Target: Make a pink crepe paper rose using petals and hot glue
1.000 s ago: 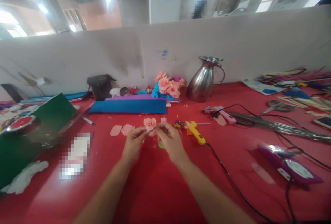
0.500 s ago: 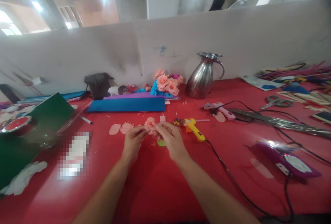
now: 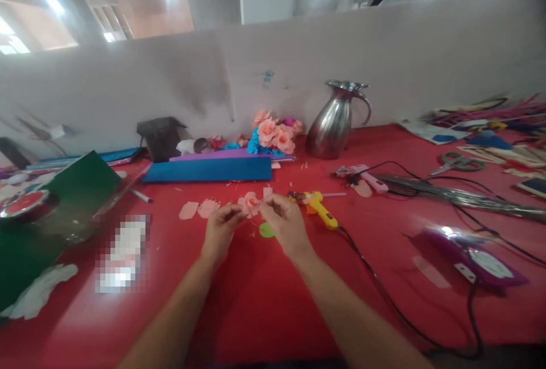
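Note:
A pink paper rose is held between my two hands above the red table. My left hand pinches it from the left with thumb and fingers. On its other side, my right hand has its fingertips closed on the rose's edge. Flat pink paper petals lie left of the rose, and a green disc lies just under my right hand. The yellow glue gun rests to the right, its nozzle end pointing toward my right hand.
Finished paper flowers stand behind a blue paper sheet. A steel jug is by the wall. Rightward lie a pink glue gun, scissors, a purple power strip and black cords. Green card is at left.
The rose has shifted slightly to the right between my hands. More of the green disc shows now. The camera view has tilted a little.

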Available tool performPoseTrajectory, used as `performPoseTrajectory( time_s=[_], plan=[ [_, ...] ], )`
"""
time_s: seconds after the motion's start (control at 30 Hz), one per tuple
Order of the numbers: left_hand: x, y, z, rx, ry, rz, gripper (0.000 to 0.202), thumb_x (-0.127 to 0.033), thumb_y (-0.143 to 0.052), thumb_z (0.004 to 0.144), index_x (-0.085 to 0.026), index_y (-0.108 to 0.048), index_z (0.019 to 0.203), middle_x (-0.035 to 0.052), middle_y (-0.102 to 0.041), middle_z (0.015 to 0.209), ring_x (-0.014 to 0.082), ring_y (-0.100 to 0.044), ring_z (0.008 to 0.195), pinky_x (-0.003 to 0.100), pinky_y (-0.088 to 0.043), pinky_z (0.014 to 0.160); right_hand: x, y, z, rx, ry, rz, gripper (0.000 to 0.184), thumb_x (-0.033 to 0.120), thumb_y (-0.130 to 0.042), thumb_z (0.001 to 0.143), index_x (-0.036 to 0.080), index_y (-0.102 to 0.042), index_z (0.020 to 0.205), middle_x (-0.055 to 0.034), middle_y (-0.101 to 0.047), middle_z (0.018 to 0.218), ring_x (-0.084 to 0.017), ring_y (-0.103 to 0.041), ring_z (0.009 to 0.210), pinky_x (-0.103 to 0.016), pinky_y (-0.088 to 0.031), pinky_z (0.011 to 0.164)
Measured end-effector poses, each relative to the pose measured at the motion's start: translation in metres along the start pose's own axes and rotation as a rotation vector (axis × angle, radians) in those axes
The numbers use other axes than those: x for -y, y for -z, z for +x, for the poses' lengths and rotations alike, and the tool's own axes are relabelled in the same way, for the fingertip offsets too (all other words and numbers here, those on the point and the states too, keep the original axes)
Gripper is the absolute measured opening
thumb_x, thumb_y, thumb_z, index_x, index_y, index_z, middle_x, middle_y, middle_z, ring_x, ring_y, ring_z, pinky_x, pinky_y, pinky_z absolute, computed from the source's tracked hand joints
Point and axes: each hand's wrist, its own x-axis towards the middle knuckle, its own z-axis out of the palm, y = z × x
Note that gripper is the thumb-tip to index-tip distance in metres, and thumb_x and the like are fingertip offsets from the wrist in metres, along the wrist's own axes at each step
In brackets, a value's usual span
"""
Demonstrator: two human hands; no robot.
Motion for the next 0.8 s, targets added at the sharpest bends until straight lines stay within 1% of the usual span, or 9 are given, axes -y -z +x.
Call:
performPoseTrajectory(
  time_s=[0.13,0.23,0.4,0.53,0.6,0.63,0.73,0.8],
  plan=[
    [-0.002,-0.001,0.000,-0.030,0.038,-0.040,0.008,-0.024,-0.074,0.066,-0.017,-0.070,0.069,0.0002,-0.067,0.069,0.0115,-0.058,0.068,0.023,-0.044,0.069,-0.002,0.000,0.001,-0.008,-0.019,0.060,0.021,0.029,-0.053,0.076,0.020,-0.046,0.059,0.0047,-0.042,0.053,-0.009,-0.036,0.049,-0.022,-0.028,0.047],
    [-0.004,-0.001,0.002,-0.042,0.094,-0.156,0.011,-0.024,-0.075,0.065,-0.016,-0.070,0.068,0.0013,-0.069,0.071,0.0097,-0.058,0.064,0.022,-0.045,0.066,-0.004,-0.001,0.002,-0.018,-0.037,0.087,0.020,0.030,-0.052,0.077,0.020,-0.046,0.060,0.0046,-0.043,0.054,-0.008,-0.036,0.049,-0.022,-0.029,0.046],
    [-0.007,0.000,0.004,-0.035,0.207,-0.346,0.015,-0.021,-0.077,0.063,-0.016,-0.069,0.073,0.0017,-0.070,0.076,0.0069,-0.059,0.062,0.019,-0.046,0.064,-0.008,-0.006,0.001,0.002,-0.061,0.056,0.021,0.031,-0.054,0.076,0.020,-0.047,0.060,0.0043,-0.043,0.053,-0.009,-0.037,0.049,-0.021,-0.029,0.044],
    [-0.008,0.002,0.005,-0.010,0.251,-0.391,0.017,-0.021,-0.078,0.062,-0.015,-0.067,0.074,0.0017,-0.069,0.076,0.0060,-0.058,0.061,0.018,-0.045,0.062,-0.012,-0.007,0.001,0.017,-0.073,0.011,0.021,0.033,-0.055,0.076,0.020,-0.048,0.061,0.0041,-0.044,0.053,-0.009,-0.038,0.048,-0.021,-0.030,0.043],
    [-0.011,0.006,0.007,-0.021,0.227,-0.395,0.017,-0.021,-0.077,0.063,-0.015,-0.066,0.074,0.0008,-0.067,0.075,0.0057,-0.057,0.061,0.018,-0.045,0.062,-0.015,-0.007,0.002,0.022,-0.077,-0.027,0.022,0.033,-0.054,0.076,0.020,-0.048,0.060,0.0042,-0.045,0.053,-0.010,-0.039,0.048,-0.022,-0.031,0.045],
    [-0.013,0.009,0.008,-0.045,0.201,-0.399,0.016,-0.021,-0.076,0.063,-0.016,-0.065,0.074,0.0000,-0.066,0.074,0.0057,-0.057,0.061,0.018,-0.045,0.063,-0.017,-0.007,0.003,0.020,-0.077,-0.055,0.022,0.033,-0.054,0.076,0.020,-0.048,0.060,0.0041,-0.045,0.053,-0.010,-0.040,0.048,-0.022,-0.031,0.045],
    [-0.020,0.020,0.012,-0.160,0.092,-0.419,0.016,-0.021,-0.074,0.064,-0.018,-0.059,0.070,-0.0030,-0.060,0.070,0.0059,-0.055,0.063,0.018,-0.044,0.064,-0.019,-0.005,0.004,-0.002,-0.065,-0.154,0.021,0.032,-0.053,0.077,0.020,-0.050,0.060,0.0039,-0.046,0.053,-0.011,-0.041,0.050,-0.023,-0.031,0.047],
    [-0.022,0.028,0.015,-0.199,0.050,-0.413,0.019,-0.022,-0.073,0.065,-0.019,-0.055,0.069,-0.0040,-0.057,0.069,0.0069,-0.055,0.064,0.021,-0.045,0.067,-0.019,-0.005,0.004,-0.020,-0.035,-0.196,0.022,0.032,-0.052,0.079,0.020,-0.050,0.061,0.0037,-0.045,0.054,-0.011,-0.041,0.052,-0.023,-0.031,0.048]
  ],
)
